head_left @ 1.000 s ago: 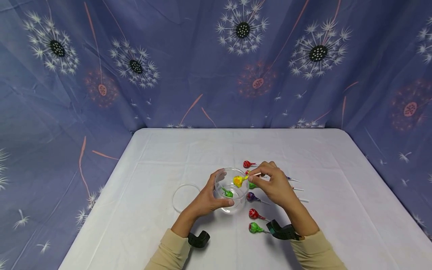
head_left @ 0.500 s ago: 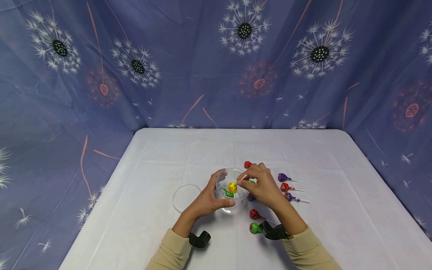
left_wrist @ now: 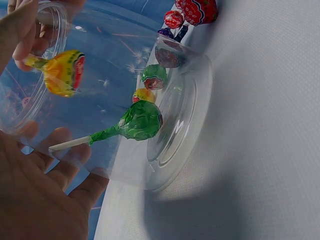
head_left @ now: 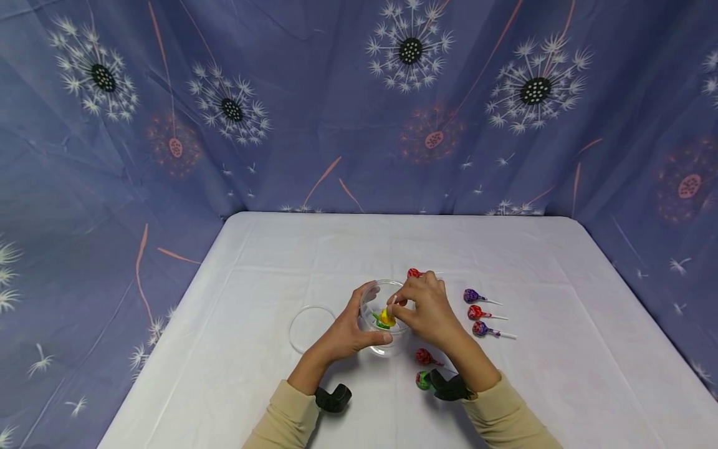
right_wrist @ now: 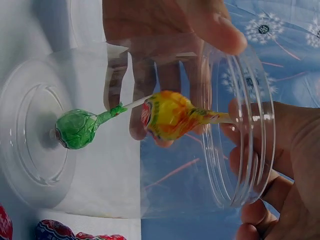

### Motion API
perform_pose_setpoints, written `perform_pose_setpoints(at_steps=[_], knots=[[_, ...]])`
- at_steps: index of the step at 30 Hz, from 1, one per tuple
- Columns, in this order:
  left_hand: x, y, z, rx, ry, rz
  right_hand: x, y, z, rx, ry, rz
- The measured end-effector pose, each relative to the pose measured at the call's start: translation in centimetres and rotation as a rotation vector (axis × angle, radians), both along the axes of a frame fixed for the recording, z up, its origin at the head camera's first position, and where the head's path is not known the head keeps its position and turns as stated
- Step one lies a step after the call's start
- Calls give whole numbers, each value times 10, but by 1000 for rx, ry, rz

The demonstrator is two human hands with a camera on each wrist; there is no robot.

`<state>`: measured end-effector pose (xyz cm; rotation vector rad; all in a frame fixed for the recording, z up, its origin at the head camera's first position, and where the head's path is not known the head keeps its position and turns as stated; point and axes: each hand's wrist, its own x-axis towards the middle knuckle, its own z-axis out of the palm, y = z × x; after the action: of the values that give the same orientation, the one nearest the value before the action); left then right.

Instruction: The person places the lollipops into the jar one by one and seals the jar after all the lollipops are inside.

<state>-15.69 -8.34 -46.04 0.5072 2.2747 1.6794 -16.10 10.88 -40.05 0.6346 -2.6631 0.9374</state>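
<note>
My left hand (head_left: 350, 330) grips a clear plastic jar (head_left: 384, 352) by its side, fingers and thumb wrapped around the wall. A green-wrapped lollipop (right_wrist: 76, 129) lies inside, head toward the jar's base and stick toward the mouth. At the rim, my right hand (head_left: 429, 312) pinches a yellow-wrapped lollipop (right_wrist: 169, 115) by its stick end, fingertips within the opening. The yellow head hangs inside the jar, above the green lollipop in the left wrist view. A clear round lid (head_left: 290, 330) rests on the table left of the jar.
Right of my right hand lie a purple lollipop (head_left: 471, 296), a red one (head_left: 475, 312) and another purple one (head_left: 480, 328). Nearer ones include a red lollipop (head_left: 424, 357) and a green lollipop (head_left: 422, 380), partly covered by the wrist camera (head_left: 449, 386). Another red lollipop (head_left: 413, 273) lies behind.
My right hand has moved left and lowered the yellow lollipop from above the jar's mouth into the jar. The left hand and jar have stayed almost still.
</note>
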Motion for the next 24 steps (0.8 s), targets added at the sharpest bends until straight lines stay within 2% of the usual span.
perform_pose_setpoints(at_steps=[4,8,17,24], knots=[[0,0,0,4,0,-5,-1,-1,-2,69,63,-4],[0,0,0,5,4,-8,0,-2,-3,96,107,-2],[1,1,0,9,9,-3,2,-1,-5,96,130,-2],[1,0,1,-5,11,4,2,4,0,30,124,-14]])
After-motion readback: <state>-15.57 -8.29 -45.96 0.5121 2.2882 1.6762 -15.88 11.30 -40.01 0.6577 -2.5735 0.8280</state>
